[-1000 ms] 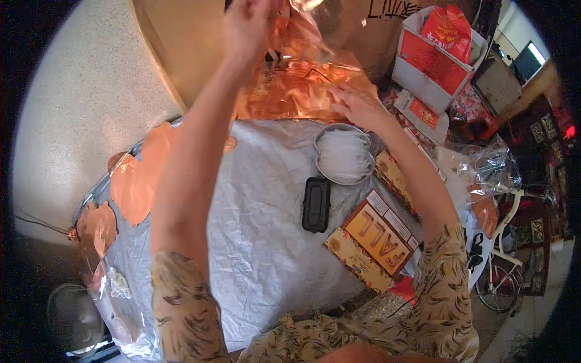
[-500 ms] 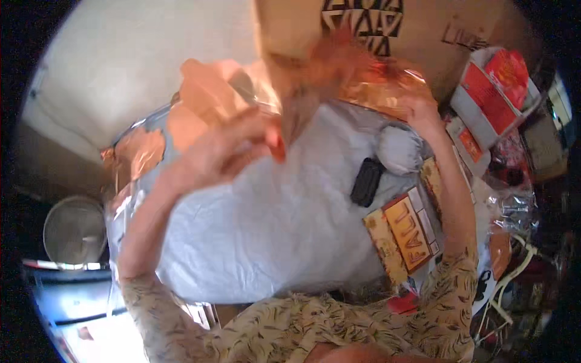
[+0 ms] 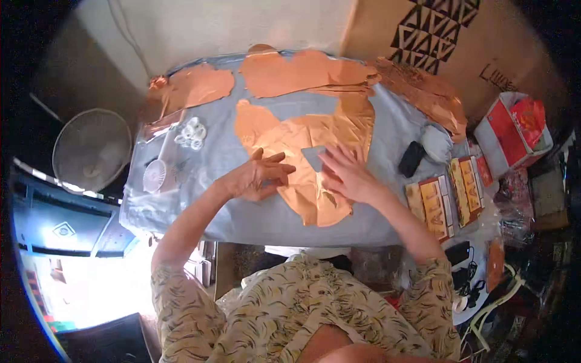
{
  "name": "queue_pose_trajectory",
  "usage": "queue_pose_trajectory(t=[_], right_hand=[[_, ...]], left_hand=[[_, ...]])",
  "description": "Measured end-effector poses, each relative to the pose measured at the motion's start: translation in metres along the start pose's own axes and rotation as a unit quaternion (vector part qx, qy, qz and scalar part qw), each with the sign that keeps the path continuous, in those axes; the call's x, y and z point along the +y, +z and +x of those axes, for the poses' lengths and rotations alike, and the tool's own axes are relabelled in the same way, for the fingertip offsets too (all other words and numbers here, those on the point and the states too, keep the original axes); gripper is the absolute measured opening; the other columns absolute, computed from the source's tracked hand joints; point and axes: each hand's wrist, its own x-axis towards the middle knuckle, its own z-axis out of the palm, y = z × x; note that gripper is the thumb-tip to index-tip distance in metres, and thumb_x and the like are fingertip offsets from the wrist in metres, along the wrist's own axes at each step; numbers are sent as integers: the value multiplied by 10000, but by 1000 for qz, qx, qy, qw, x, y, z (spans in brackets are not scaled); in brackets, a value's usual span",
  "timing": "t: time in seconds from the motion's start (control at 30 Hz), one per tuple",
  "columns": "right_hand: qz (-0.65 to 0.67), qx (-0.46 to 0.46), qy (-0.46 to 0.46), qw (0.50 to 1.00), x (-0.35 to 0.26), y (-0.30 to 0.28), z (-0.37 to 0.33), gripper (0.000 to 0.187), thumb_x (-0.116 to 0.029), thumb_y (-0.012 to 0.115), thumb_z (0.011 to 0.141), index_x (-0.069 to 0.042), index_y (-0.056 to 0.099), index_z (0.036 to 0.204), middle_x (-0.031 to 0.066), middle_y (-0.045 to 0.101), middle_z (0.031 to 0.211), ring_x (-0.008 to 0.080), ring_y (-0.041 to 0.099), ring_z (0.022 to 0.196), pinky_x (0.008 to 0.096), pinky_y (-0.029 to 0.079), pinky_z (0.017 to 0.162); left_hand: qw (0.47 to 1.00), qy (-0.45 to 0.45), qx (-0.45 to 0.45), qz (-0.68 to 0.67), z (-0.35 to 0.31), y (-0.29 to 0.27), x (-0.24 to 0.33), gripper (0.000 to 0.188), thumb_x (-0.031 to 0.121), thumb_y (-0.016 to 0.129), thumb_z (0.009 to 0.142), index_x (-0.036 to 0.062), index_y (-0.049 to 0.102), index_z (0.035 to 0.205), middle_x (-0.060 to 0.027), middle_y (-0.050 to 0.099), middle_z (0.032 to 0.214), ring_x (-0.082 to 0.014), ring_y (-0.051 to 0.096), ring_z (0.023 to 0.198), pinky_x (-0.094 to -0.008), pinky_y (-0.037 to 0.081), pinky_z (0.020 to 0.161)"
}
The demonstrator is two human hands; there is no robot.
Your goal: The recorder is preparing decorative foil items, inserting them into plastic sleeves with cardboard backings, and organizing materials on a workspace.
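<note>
A flat copper-coloured foil balloon (image 3: 302,136), uninflated and irregular in outline, lies spread on the grey-covered table (image 3: 209,212) in front of me. A grey patch (image 3: 313,157) shows near its middle; I cannot tell whether it is a gap or a piece lying on top. My left hand (image 3: 260,178) is over the balloon's left edge, fingers apart and slightly curled, holding nothing visible. Beside the grey patch, my right hand (image 3: 348,175) rests with fingers spread on the foil. More flat copper foil pieces (image 3: 296,72) lie along the table's far side.
White rings (image 3: 192,134) and a small round fan (image 3: 155,175) are on the left. To the right are a black bundle (image 3: 411,158), a pale round bundle (image 3: 436,142), printed cards (image 3: 431,209) and a red-white box (image 3: 508,136). A cardboard box (image 3: 375,36) stands behind.
Both hands have come down and nearer from the far side. The copper foil balloon, held up and blurred before, now lies flat on the table. The view has shifted, showing more of the table's left.
</note>
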Motion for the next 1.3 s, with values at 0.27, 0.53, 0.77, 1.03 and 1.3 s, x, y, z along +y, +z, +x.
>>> queue_pose_trajectory(t=[0.27,0.53,0.77,1.03,1.3], right_hand=[[-18,8,50,999,-48,44,32,730,-395,662,964,-87,395,1571,147,314,1664,409,231,1554,672,196,1202],[-64,-7,94,994,-102,19,65,684,-373,668,977,-67,421,1537,195,360,1624,411,325,1506,672,234,1184],[-47,60,-43,996,-105,-12,162,633,-227,692,961,-7,450,1504,201,428,1581,383,405,1465,583,283,1206],[8,47,-94,994,-79,-7,269,628,-160,695,947,13,455,1501,194,484,1545,368,469,1421,495,358,1192],[51,65,-119,989,-65,21,374,576,-139,663,977,20,470,1496,227,496,1537,394,475,1418,446,408,1170]], left_hand=[[994,-65,87,-6,-68,-9,-44,179,212,689,940,135,705,1101,-39,630,1442,-302,485,1447,-686,300,1144],[902,-162,333,220,-92,-72,-162,97,139,627,914,103,716,895,-85,739,850,-310,743,827,-430,575,693],[862,-250,282,340,-69,-110,-227,103,205,668,881,116,713,905,-66,712,1100,-268,685,1077,-415,541,900],[874,-203,269,349,-68,-103,-263,141,182,618,877,104,732,904,-60,674,1028,-255,666,1030,-386,565,853],[877,-178,219,389,-62,-106,-276,87,154,614,868,92,667,899,-95,632,953,-316,674,954,-391,575,817]])
